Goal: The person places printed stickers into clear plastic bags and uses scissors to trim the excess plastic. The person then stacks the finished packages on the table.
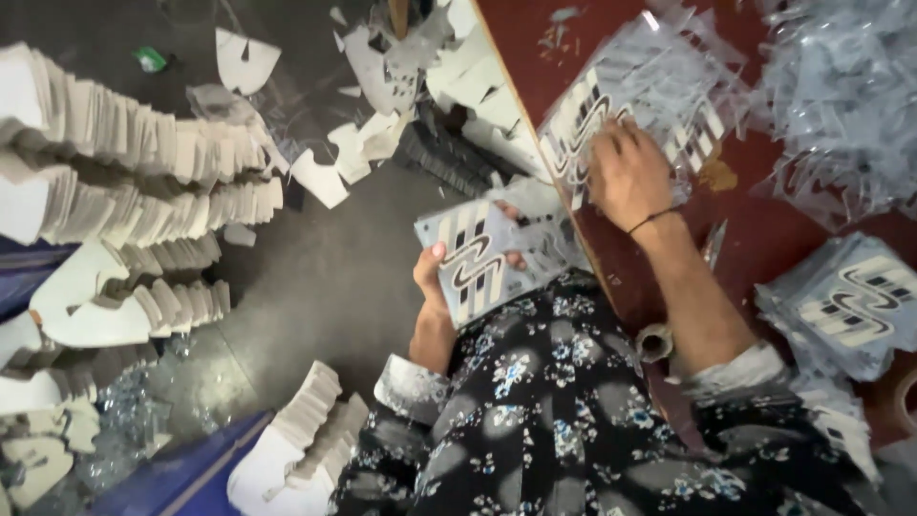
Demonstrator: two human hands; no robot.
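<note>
My left hand (435, 277) holds a flat grey sheet (482, 256) printed with a black-and-white wavy emblem, just off the table's left edge, above my flowered sleeve. My right hand (629, 172) rests palm down on a similar emblem sheet under clear plastic film (621, 105) lying on the dark red table (755, 229). A thin dark band circles that wrist. The fingers press on the film; whether they pinch it I cannot tell.
Stacks of white cut shoe-shaped pieces (124, 162) line the left floor. White offcuts (382, 115) litter the grey floor. Peeled film scraps (841, 86) pile at the table's right; a finished emblem stack (855, 306) lies near. A tape roll (654, 341) sits by my forearm.
</note>
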